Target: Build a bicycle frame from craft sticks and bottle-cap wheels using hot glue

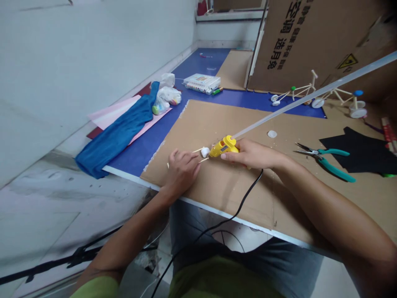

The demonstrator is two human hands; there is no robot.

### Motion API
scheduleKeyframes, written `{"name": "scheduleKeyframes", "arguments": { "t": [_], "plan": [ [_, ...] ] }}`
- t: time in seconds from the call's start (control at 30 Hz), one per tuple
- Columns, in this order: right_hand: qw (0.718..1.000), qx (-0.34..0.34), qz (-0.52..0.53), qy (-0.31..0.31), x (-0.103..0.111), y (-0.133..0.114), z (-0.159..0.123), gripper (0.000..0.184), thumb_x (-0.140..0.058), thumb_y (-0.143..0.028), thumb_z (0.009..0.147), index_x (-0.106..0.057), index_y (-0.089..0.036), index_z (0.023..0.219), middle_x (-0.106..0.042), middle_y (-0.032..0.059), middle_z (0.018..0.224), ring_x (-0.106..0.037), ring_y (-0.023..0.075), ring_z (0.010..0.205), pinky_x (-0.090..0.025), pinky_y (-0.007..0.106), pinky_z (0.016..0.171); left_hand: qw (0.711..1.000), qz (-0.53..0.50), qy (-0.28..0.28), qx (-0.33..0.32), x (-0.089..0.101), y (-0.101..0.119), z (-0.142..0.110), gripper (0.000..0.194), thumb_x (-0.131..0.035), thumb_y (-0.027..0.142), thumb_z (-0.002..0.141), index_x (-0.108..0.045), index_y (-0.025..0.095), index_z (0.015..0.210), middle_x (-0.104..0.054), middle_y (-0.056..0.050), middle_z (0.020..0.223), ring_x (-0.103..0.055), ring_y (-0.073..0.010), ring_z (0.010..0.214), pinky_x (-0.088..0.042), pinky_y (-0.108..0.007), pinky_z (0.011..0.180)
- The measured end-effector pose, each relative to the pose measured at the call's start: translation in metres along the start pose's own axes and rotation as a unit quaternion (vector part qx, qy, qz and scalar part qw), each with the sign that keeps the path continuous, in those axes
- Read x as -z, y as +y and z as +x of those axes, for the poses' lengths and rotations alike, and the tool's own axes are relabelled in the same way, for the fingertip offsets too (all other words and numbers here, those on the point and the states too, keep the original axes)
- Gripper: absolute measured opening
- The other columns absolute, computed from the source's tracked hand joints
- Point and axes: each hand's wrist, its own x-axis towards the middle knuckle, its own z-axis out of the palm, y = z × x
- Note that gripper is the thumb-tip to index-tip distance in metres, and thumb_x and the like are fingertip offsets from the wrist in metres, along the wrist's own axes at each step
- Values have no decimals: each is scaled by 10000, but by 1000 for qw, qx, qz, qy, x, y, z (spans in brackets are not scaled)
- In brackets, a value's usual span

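Note:
My right hand (252,154) is wrapped round a yellow hot glue gun (226,145), and a long translucent glue stick (294,105) runs out of its back. The gun's nozzle points left, right beside a white ball-like piece (205,152), close to the end of a thin wooden stick (204,160). My left hand (183,169) lies over the thin sticks, its fingers curled down on them and holding them against the cardboard. Most of the sticks' length is hidden under that hand. A black cord (245,198) hangs from the gun over the table's front edge.
Green-handled pliers (330,161) lie right, by black sheet material (366,149). Stick models with white wheels (338,99) stand before a large cardboard box (297,45). A small white disc (272,134) rests on the cardboard sheet (217,118). Blue cloth (120,128) and plastic bags (167,96) lie left.

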Motion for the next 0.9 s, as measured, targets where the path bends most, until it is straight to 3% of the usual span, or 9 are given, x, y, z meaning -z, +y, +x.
{"name": "scheduleKeyframes", "arguments": {
  "t": [0.9],
  "plan": [
    [1000,6,14,-18,0,3,1,504,-584,-676,872,-552,-193,732,-551,-23,589,-485,121,540,-334,262,538,1000,-16,6,10,1,1,0,123,-610,200,940,-707,253,993,-767,-46,1092,-664,-245,1058,-343,-539,1101]
  ]
}}
